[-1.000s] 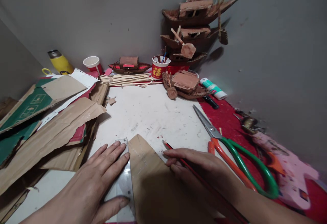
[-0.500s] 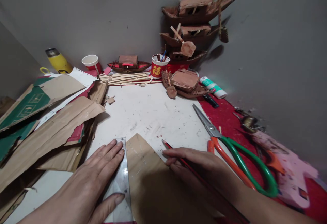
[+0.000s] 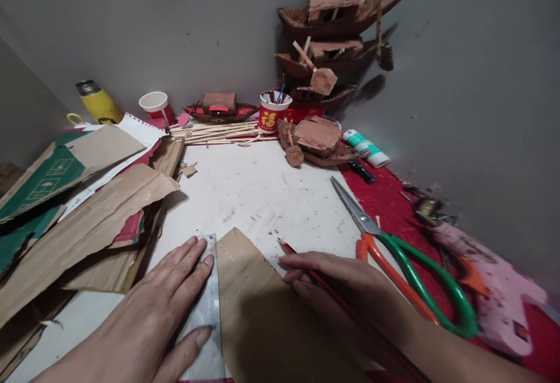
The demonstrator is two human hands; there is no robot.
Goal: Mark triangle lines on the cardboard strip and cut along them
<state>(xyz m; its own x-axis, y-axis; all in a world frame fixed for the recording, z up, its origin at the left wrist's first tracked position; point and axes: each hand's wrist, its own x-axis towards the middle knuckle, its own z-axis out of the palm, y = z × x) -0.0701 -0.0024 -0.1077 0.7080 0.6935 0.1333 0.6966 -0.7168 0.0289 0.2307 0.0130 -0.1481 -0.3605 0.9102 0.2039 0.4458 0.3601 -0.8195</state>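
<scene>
My left hand (image 3: pixel 161 307) lies flat with fingers stretched over a clear ruler (image 3: pixel 212 290). The ruler's right edge runs along the left side of a brown cardboard piece (image 3: pixel 245 278), which comes to a point at its far end. In my right hand (image 3: pixel 336 284) is a dark red pencil (image 3: pixel 315 278), pinched between the fingers. The pencil's tip points up and left, beside the cardboard's right edge. Part of the cardboard's near end is in shadow. Large scissors (image 3: pixel 371 231) with orange and green handles lie just right of my right hand, blades pointing away.
Torn cardboard sheets (image 3: pixel 96 214) pile up on the left. Thin wooden sticks (image 3: pixel 219 132), a paper cup (image 3: pixel 275 112) and a brown model boat (image 3: pixel 315 141) stand at the back; more boats are stacked behind. A pink glue gun (image 3: pixel 494 290) lies at the right.
The left hand's fingertips have shifted very slightly on the ruler. The right hand and pencil look practically unmoved; the view has tilted a little.
</scene>
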